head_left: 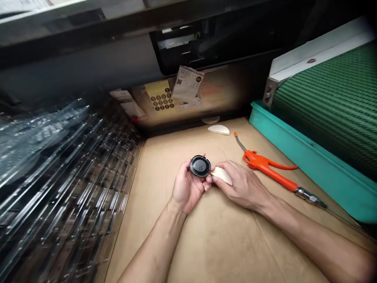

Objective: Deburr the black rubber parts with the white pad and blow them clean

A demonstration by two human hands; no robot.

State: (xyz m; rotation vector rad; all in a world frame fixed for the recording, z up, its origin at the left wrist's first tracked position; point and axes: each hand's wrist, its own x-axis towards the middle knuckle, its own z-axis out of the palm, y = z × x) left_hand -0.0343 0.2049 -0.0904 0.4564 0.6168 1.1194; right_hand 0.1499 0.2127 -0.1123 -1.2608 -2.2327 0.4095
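Note:
My left hand (187, 188) holds a small round black part (200, 166) by its rim, face up, just above the cardboard-covered bench (206, 236). My right hand (240, 184) grips a cream, half-moon shaped pad (223, 174) and presses its tip against the right edge of the black part. Both hands meet near the middle of the bench.
An orange air blow gun (269, 168) lies just right of my hands. A second cream pad (218, 129) rests further back. Stacked clear plastic trays (59, 177) fill the left side. A teal bin (309, 165) and green ribbed conveyor (332, 102) stand on the right. A sheet of round stickers (160, 98) leans at the back.

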